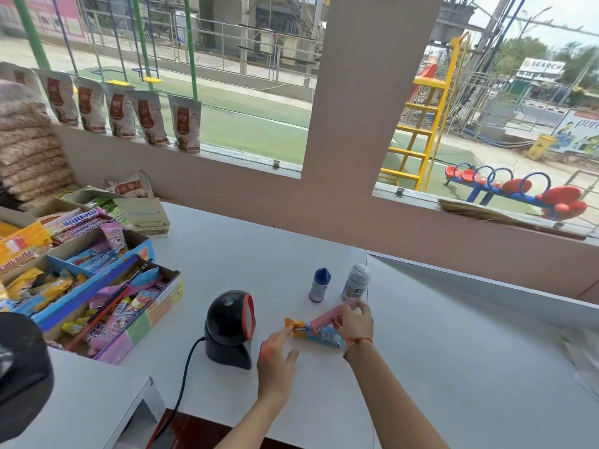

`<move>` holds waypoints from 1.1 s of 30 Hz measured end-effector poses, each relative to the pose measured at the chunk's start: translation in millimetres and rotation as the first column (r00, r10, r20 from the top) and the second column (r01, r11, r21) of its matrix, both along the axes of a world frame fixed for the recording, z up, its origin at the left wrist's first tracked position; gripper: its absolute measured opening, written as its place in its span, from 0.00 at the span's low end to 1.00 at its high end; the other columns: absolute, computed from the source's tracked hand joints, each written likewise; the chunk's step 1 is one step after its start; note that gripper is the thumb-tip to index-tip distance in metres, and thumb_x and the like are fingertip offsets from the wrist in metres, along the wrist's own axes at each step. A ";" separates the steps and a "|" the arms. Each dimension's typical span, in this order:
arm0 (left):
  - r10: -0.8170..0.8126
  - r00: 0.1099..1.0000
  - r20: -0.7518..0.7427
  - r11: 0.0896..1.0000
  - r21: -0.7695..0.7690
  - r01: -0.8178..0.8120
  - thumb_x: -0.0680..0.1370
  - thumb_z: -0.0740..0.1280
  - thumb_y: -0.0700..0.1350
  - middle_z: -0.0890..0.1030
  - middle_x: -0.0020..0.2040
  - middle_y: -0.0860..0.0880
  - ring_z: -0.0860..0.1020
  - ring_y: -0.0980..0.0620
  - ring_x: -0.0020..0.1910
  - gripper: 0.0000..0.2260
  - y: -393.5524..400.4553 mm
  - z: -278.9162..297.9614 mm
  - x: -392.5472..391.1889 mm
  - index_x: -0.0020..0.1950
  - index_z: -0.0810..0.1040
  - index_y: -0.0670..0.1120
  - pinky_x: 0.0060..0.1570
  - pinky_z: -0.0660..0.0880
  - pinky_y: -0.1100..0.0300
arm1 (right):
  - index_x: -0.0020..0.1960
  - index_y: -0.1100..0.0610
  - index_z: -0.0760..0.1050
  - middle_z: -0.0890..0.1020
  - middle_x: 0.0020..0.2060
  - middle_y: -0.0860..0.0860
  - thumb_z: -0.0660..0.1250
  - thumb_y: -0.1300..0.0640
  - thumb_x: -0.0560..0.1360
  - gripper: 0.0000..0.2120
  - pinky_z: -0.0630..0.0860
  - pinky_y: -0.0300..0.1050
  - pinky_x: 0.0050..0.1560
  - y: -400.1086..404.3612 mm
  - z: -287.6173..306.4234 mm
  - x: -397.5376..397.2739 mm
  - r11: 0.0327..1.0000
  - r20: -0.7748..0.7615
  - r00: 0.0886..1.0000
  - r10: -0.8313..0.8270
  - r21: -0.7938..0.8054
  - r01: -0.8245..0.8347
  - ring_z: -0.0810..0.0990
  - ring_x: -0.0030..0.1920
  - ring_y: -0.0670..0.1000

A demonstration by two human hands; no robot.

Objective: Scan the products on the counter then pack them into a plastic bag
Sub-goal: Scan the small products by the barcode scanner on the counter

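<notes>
On the white counter [437,367] a black barcode scanner [231,328] with a red-rimmed window faces right. Right of it lie a small orange packet [293,325] and a light blue packet [324,337]. My right hand [355,320] is shut on a pink stick-shaped product [325,317], lifted just above those packets. My left hand [277,354] hovers open beside the orange packet, fingers spread. Behind stand a small bottle with a blue cap [320,285] and a clear-lidded canister [356,281]. A clear plastic bag [583,361] lies at the counter's right edge.
Open cardboard boxes of sweets [107,296] crowd the counter's left side. A scanner cable [184,377] runs toward the front edge. Pet food pouches [184,124] line the window ledge. A broom [486,217] rests on the right sill.
</notes>
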State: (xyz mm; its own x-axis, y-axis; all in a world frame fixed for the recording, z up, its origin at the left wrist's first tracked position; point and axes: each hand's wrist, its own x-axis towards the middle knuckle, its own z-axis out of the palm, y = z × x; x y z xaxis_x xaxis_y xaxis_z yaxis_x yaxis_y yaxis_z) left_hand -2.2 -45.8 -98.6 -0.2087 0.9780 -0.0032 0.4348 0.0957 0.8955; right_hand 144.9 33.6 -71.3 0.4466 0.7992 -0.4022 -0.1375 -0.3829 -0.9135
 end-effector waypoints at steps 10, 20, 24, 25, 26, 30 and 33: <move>-0.360 0.631 -0.687 0.919 -0.145 0.367 0.78 0.62 0.44 0.69 0.70 0.52 0.65 0.50 0.71 0.23 57.3 6.3 16.6 0.72 0.64 0.55 0.70 0.55 0.48 | 0.44 0.64 0.73 0.74 0.46 0.61 0.62 0.69 0.75 0.03 0.76 0.44 0.51 10.1 12.5 43.0 0.983 -0.063 0.998 0.022 -0.181 -0.033 0.75 0.47 0.55; -0.296 0.924 0.241 0.927 -0.163 0.339 0.77 0.66 0.46 0.76 0.34 0.52 0.72 0.54 0.35 0.05 22.1 7.4 19.3 0.46 0.82 0.51 0.35 0.67 0.64 | 0.64 0.56 0.75 0.82 0.55 0.54 0.69 0.62 0.73 0.19 0.78 0.35 0.49 -47.0 -0.3 34.6 0.854 -0.002 0.855 0.519 0.037 -0.518 0.80 0.53 0.47; -0.171 0.781 0.601 0.925 -0.174 0.337 0.80 0.60 0.49 0.80 0.46 0.49 0.77 0.52 0.45 0.09 -15.0 13.9 -3.0 0.51 0.79 0.50 0.45 0.73 0.61 | 0.61 0.60 0.77 0.84 0.52 0.57 0.71 0.62 0.72 0.17 0.79 0.32 0.44 -60.8 19.5 -6.5 0.838 0.088 0.851 0.517 0.148 -0.525 0.84 0.44 0.42; -0.140 0.756 0.639 0.933 -0.170 0.316 0.80 0.59 0.48 0.80 0.48 0.48 0.77 0.51 0.47 0.09 -21.1 15.2 -7.2 0.52 0.78 0.50 0.47 0.74 0.59 | 0.60 0.62 0.77 0.85 0.51 0.58 0.72 0.62 0.71 0.17 0.79 0.33 0.43 -62.7 23.3 -17.5 0.838 0.125 0.852 0.508 0.159 -0.523 0.84 0.43 0.42; -0.108 0.727 0.679 0.942 -0.163 0.292 0.81 0.57 0.48 0.80 0.49 0.46 0.77 0.50 0.48 0.10 -28.6 17.0 -13.4 0.52 0.78 0.49 0.48 0.74 0.58 | 0.59 0.63 0.78 0.85 0.50 0.58 0.73 0.63 0.71 0.18 0.79 0.33 0.43 -66.3 25.7 -30.2 0.834 0.156 0.850 0.503 0.169 -0.525 0.84 0.42 0.42; -0.035 0.618 0.785 0.964 -0.137 0.228 0.81 0.55 0.48 0.81 0.50 0.44 0.78 0.47 0.49 0.14 -43.1 21.5 -30.7 0.59 0.75 0.45 0.50 0.74 0.55 | 0.56 0.66 0.79 0.84 0.44 0.57 0.74 0.65 0.69 0.16 0.80 0.32 0.40 -76.1 34.6 -66.7 0.834 0.206 0.864 0.459 0.235 -0.499 0.83 0.35 0.39; -0.016 0.594 0.805 0.963 -0.147 0.226 0.81 0.56 0.48 0.81 0.49 0.43 0.78 0.48 0.48 0.14 -43.3 25.1 -33.4 0.60 0.75 0.43 0.50 0.75 0.57 | 0.56 0.64 0.79 0.85 0.46 0.58 0.73 0.64 0.69 0.15 0.81 0.34 0.40 -79.9 39.9 -69.1 0.863 0.172 0.901 0.398 0.263 -0.431 0.83 0.36 0.40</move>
State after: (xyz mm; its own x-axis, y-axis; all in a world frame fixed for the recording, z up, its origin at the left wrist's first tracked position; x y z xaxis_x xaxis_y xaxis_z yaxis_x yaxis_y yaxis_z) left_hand -35.7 -89.2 -73.5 0.0992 0.9443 -0.3139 -0.4121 0.3261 0.8508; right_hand 75.8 -46.3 -31.4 0.0751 0.9926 -0.0952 0.0811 -0.1012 -0.9915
